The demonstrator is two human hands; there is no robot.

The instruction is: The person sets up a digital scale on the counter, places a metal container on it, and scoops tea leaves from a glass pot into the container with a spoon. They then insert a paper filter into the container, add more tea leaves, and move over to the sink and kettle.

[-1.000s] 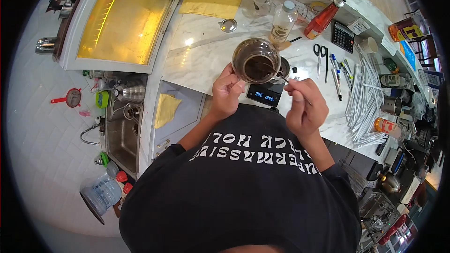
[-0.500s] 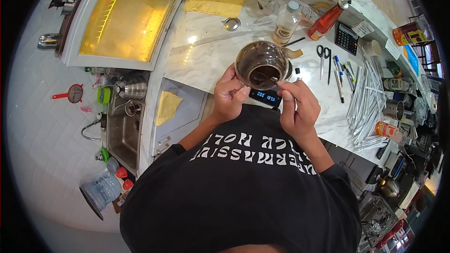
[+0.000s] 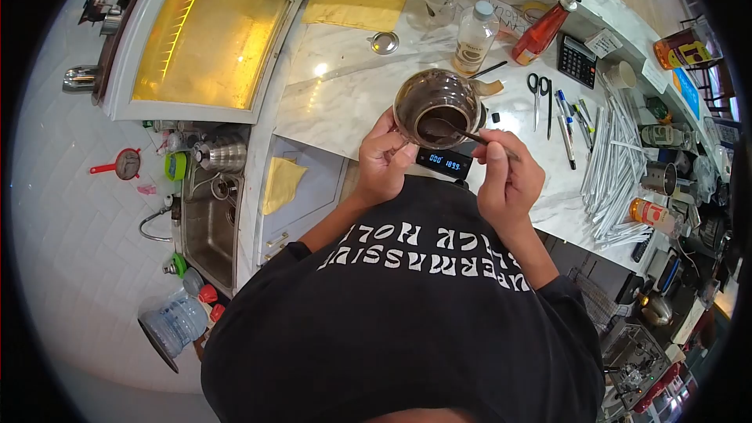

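A round glass pot point(image 3: 434, 94) with dark contents is tipped toward me above a black scale point(image 3: 444, 162) with a lit blue display. My left hand point(image 3: 384, 161) is closed on the pot's near left side. In my right hand point(image 3: 510, 176) a thin dark spoon point(image 3: 471, 135) is pinched, its bowl inside the pot's mouth. The handle point(image 3: 491, 88) of the pot points to the far right. Behind the pot stands a clear bottle point(image 3: 475, 41) with a light blue cap.
Farther right are a red bottle point(image 3: 540, 31), a calculator point(image 3: 578, 61), scissors point(image 3: 536, 95), pens point(image 3: 565, 127) and a pile of white straws point(image 3: 613, 176). A round metal lid point(image 3: 385, 43) lies near a yellow cloth point(image 3: 352, 11). At left are an open fridge door point(image 3: 266, 39) and a sink point(image 3: 210, 249).
The pot has tilted and turned, and its handle now shows at the right. The spoon moved with my right hand, lately a little to the right. The view shifted slightly.
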